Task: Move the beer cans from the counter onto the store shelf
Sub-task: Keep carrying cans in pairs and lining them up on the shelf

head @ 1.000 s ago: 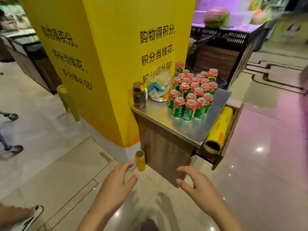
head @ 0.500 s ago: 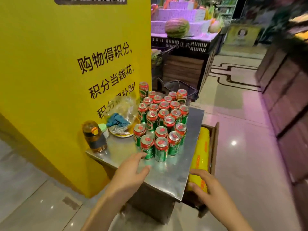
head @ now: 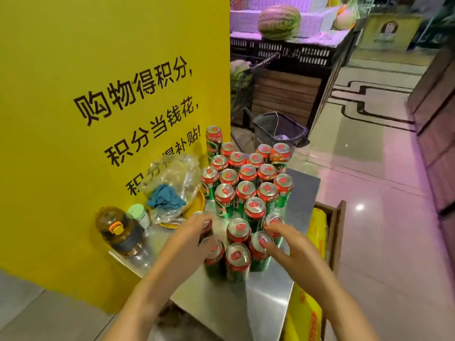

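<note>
**Hands closing in on the nearest cans**

Though they stand packed rim to rim, the beer cans [head: 242, 193] are plainly full-size, sealed tins: probably heavy for their size, rigid while unopened, with smooth painted walls that could slip in a loose grasp. They cluster upright on the steel counter [head: 258, 306], the nearest row [head: 237, 260] just at its front part. A sound hold would be round the body of a can, below the rim, not on the lid; taking outer cans first spares knocking the neighbours over.

Left hand [head: 190, 238] reaches onto the left-most front cans, fingers bent over a lid, though whether it truly grips one I cannot tell. Right hand [head: 294, 244] hovers with spread, relaxed fingers just beside the right front can, holding nothing.

Beside the cans lie a plastic bag [head: 177, 178] and an amber bottle [head: 118, 230]. No store shelf is clearly identifiable.
</note>
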Demonstrator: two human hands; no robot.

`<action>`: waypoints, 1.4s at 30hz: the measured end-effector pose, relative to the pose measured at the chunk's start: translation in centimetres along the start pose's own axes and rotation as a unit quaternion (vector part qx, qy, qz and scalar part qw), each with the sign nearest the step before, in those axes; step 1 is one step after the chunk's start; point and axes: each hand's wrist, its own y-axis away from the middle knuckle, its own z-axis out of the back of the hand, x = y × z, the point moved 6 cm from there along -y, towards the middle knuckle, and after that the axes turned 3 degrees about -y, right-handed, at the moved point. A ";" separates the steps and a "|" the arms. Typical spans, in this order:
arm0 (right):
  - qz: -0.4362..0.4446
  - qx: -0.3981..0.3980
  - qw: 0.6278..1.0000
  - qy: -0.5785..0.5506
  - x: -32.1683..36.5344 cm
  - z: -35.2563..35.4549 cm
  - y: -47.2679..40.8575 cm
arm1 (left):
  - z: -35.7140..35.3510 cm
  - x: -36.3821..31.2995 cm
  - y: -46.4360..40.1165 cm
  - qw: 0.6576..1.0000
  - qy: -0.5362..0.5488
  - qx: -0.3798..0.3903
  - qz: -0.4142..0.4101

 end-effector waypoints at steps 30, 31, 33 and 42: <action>-0.290 -0.236 0.913 -0.164 -11.5 3.1 -26.9 | -4.6 10.2 -39.7 0.955 0.258 -0.044 0.140; -0.288 -0.238 0.912 -0.169 -11.9 3.0 -27.3 | -4.9 10.2 -40.0 0.949 0.274 -0.061 0.147; -0.288 -0.243 0.909 -0.180 -12.9 2.7 -28.0 | -5.1 10.4 -40.4 0.941 0.285 -0.099 0.156; -0.287 -0.331 0.890 -0.128 -15.0 2.4 -29.2 | -5.4 11.9 -41.7 0.937 0.274 -0.150 0.156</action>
